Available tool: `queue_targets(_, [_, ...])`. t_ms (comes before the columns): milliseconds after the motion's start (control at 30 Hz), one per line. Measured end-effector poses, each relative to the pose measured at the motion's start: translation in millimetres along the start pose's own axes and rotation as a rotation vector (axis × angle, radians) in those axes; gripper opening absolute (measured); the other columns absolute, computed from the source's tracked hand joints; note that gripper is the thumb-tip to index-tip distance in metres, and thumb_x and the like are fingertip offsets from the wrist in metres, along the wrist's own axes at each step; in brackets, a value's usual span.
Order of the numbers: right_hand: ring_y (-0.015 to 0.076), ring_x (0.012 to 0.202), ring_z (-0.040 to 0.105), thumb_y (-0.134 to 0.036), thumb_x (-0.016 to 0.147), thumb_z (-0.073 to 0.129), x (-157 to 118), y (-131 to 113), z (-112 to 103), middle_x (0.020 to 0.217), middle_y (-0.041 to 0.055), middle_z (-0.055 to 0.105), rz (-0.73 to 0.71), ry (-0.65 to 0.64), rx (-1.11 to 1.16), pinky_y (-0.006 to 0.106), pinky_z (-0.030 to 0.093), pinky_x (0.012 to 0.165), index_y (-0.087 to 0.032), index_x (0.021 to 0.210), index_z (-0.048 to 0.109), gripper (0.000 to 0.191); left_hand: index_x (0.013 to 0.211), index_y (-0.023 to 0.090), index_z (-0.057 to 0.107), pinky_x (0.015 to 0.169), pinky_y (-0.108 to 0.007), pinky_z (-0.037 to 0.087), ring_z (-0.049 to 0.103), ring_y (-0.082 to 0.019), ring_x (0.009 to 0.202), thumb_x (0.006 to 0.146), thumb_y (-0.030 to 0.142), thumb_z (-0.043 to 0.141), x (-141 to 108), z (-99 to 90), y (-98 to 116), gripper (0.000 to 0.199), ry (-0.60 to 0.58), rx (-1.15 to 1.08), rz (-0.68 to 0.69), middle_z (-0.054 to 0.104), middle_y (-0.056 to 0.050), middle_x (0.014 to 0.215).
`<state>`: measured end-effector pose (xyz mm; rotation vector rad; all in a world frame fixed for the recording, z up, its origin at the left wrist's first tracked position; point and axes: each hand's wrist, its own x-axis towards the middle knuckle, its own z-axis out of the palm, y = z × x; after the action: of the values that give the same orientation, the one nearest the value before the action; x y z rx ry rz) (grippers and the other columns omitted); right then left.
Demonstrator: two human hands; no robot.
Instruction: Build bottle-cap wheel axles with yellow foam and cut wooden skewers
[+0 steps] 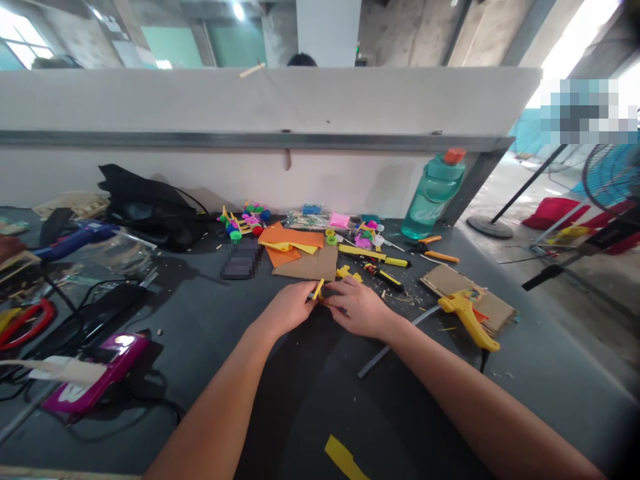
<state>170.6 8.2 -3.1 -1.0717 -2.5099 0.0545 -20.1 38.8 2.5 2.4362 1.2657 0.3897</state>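
Between my hands, at the middle of the dark table, is a small yellow piece [319,289], narrow and tilted. My left hand [291,307] pinches it from the left with fingers closed. From the right, the fingertips of my right hand [357,308] press together at the piece's lower end, where something small and orange-brown shows; the exact grip is partly hidden. Just beyond them lie a cardboard sheet [307,268] with orange paper [283,257] on it and yellow scraps [349,273]. A yellow paper strip [345,459] lies near the front edge.
A yellow glue gun [470,320] rests on cardboard at right, beside a grey stick [375,362]. Behind are cutters [385,277], pliers [440,256], pom-pom figures [240,223] and a green bottle [433,197]. At left are a purple power strip [97,373], cables and red-handled scissors [35,327].
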Motion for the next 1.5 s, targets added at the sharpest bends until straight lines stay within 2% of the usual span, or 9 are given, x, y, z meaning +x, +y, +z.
queue_targets(133, [0.0191, 0.095, 0.054, -0.019, 0.081, 0.051, -0.6, 3.2, -0.1, 0.107, 0.0065, 0.062, 0.009, 0.044, 0.073, 0.034, 0.043, 0.085, -0.022, 0.09, 0.068, 0.019, 0.116, 0.024, 0.053, 0.085, -0.03, 0.044, 0.059, -0.022, 0.104, 0.082, 0.015, 0.047, -1.0, 0.9, -1.0, 0.036, 0.013, -0.029, 0.026, 0.063, -0.007, 0.114])
queue_targets(233, [0.0179, 0.096, 0.056, -0.016, 0.082, 0.048, -2.5, 9.6, 1.1, 0.104, 0.007, 0.064, 0.094, 0.11, 0.158, 0.033, 0.043, 0.086, -0.021, 0.097, 0.065, 0.023, 0.124, 0.025, 0.047, 0.089, -0.03, 0.043, 0.055, -0.021, 0.11, 0.081, 0.012, 0.047, -2.5, 3.2, -1.5, 0.044, 0.02, -0.082, 0.022, 0.057, -0.007, 0.124])
queue_targets(367, [0.0168, 0.087, 0.06, -0.017, 0.083, 0.048, -6.5, 9.6, 4.3, 0.093, 0.006, 0.067, 0.226, 0.034, 0.183, 0.029, 0.046, 0.077, -0.019, 0.099, 0.062, 0.022, 0.13, 0.024, 0.038, 0.094, -0.031, 0.04, 0.05, -0.02, 0.117, 0.082, 0.012, 0.045, -2.8, 8.6, -1.8, 0.049, 0.054, -0.155, -0.012, 0.052, -0.007, 0.13])
queue_targets(467, [0.016, 0.08, 0.061, -0.017, 0.083, 0.048, -8.5, 2.9, 7.6, 0.086, 0.0046, 0.067, 0.247, -0.019, 0.182, 0.027, 0.046, 0.072, -0.019, 0.094, 0.063, 0.018, 0.125, 0.024, 0.041, 0.093, -0.032, 0.042, 0.052, -0.02, 0.114, 0.082, 0.013, 0.046, -0.9, 12.7, -3.5, 0.045, 0.087, -0.2, -0.023, 0.055, -0.007, 0.126])
queue_targets(700, [0.0158, 0.075, 0.06, -0.012, 0.079, 0.049, -10.2, -8.4, 13.2, 0.083, 0.0039, 0.065, 0.337, 0.048, 0.247, 0.026, 0.046, 0.068, -0.019, 0.099, 0.057, 0.022, 0.11, 0.023, 0.049, 0.086, -0.031, 0.044, 0.058, -0.02, 0.103, 0.08, 0.015, 0.051, 2.6, 19.4, -8.6, 0.031, 0.186, -0.2, -0.02, 0.062, -0.005, 0.109])
queue_targets(833, [0.0162, 0.078, 0.06, -0.014, 0.082, 0.047, -10.7, -13.5, 11.5, 0.087, 0.0048, 0.064, 0.249, 0.031, 0.212, 0.026, 0.046, 0.07, -0.02, 0.104, 0.056, 0.024, 0.111, 0.024, 0.049, 0.085, -0.029, 0.044, 0.058, -0.019, 0.103, 0.08, 0.014, 0.05, 3.3, 21.8, -9.1, 0.032, 0.187, -0.228, 0.002, 0.062, -0.004, 0.11])
queue_targets(1000, [0.0162, 0.082, 0.059, -0.015, 0.085, 0.045, -9.4, -15.1, 7.8, 0.087, 0.006, 0.064, 0.158, -0.021, 0.151, 0.026, 0.046, 0.076, -0.019, 0.096, 0.062, 0.021, 0.112, 0.024, 0.049, 0.085, -0.029, 0.044, 0.058, -0.019, 0.102, 0.079, 0.012, 0.049, 3.7, 22.8, -8.9, 0.035, 0.188, -0.217, 0.035, 0.063, -0.004, 0.11])
queue_targets(1300, [0.0145, 0.078, 0.059, -0.015, 0.087, 0.044, -8.4, -6.8, 5.8, 0.081, 0.0043, 0.063, 0.15, -0.003, 0.269, 0.025, 0.045, 0.071, -0.02, 0.081, 0.065, 0.022, 0.113, 0.024, 0.049, 0.084, -0.029, 0.045, 0.059, -0.02, 0.101, 0.08, 0.013, 0.049, 5.2, 22.7, -8.8, 0.035, 0.161, -0.192, 0.024, 0.064, -0.004, 0.109])
queue_targets(1500, [0.0147, 0.076, 0.059, -0.016, 0.087, 0.044, -6.5, -3.0, 5.3, 0.078, 0.0037, 0.063, 0.162, 0.022, 0.329, 0.026, 0.046, 0.07, -0.02, 0.078, 0.064, 0.023, 0.114, 0.025, 0.049, 0.084, -0.029, 0.045, 0.059, -0.02, 0.101, 0.08, 0.013, 0.048, 5.3, 22.1, -9.6, 0.037, 0.147, -0.189, 0.016, 0.063, -0.004, 0.11])
